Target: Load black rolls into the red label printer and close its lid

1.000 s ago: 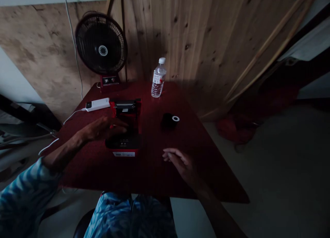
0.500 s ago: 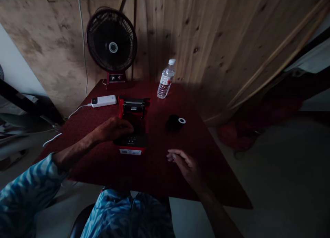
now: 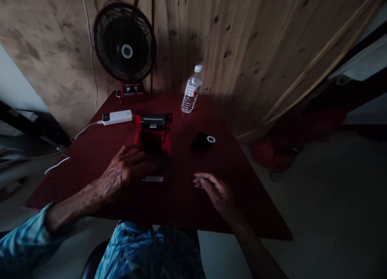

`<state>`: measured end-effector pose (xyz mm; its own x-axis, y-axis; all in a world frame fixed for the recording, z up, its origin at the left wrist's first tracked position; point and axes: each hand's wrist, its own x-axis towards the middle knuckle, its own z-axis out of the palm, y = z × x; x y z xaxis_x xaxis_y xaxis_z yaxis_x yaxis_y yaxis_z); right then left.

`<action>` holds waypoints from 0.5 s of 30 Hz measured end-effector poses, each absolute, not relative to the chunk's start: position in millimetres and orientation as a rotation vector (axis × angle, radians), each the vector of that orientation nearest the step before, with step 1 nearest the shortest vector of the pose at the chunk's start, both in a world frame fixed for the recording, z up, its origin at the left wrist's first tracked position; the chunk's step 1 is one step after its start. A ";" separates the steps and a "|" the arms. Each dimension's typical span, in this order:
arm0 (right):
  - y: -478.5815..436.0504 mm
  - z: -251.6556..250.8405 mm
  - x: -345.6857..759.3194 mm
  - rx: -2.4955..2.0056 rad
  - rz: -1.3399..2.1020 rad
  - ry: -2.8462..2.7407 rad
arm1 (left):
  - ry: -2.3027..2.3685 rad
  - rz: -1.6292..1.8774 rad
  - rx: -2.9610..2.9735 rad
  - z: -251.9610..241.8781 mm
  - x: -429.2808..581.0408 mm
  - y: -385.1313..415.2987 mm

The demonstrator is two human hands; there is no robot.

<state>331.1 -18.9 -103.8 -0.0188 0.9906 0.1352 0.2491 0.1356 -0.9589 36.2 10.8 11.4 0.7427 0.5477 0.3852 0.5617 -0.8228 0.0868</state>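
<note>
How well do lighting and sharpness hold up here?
In the head view, light is dim overall; there, the left hand fades into the dark printer at its fingertips, and the black roll nearly merges with the tabletop; the bottle there looks tilted, probably lens distortion.

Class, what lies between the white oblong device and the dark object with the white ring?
In the head view, the red-and-black machine lies between the white oblong device and the dark object.
</note>
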 end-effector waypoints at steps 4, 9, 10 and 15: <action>-18.1 -98.1 323.6 -1.267 0.955 -1.514 | -0.991 -0.639 -2.845 4.5 35.2 1.0; -20.3 -76.0 302.5 -1.187 0.819 -1.653 | -0.962 -0.660 -2.839 -7.0 30.8 -4.3; -20.4 -70.4 297.6 -1.153 0.759 -1.680 | -0.954 -0.669 -2.826 -9.6 30.3 -5.5; -18.4 -50.8 275.6 -0.999 0.428 -1.790 | -0.935 -0.757 -2.754 -24.9 29.6 -11.9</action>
<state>275.6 -18.4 -50.8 -0.1583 0.7888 0.5939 0.4345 0.5958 -0.6755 29.6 -11.9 -24.9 0.6809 0.5331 0.5021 0.6018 -0.7981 0.0313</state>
